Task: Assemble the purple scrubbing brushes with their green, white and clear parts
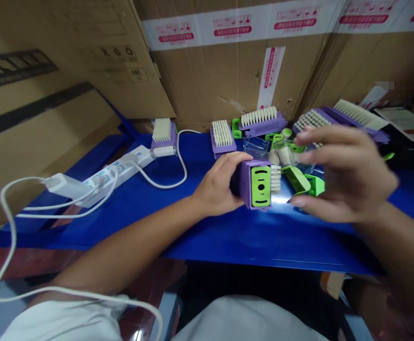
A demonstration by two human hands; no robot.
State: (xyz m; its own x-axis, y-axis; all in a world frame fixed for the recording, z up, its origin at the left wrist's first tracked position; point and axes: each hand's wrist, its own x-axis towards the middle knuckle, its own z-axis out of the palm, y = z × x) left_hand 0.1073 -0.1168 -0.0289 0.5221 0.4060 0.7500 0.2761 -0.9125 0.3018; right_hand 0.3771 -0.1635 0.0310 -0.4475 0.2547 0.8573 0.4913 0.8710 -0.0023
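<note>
Left hand point(216, 187) grasps purple brush block point(256, 183); right hand point(345, 175) hovers open.

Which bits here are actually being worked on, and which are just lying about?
In use: purple plastic brush block with green plate, in left hand; loose green plastic parts by right hand.
Lying about: white plastic power strip; white cable; brown cardboard boxes.

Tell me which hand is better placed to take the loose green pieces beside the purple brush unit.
Probably the right hand: it hovers open right at the green pieces, fingers spread. The left hand is busy gripping the purple brush unit, on the far side from them.
</note>
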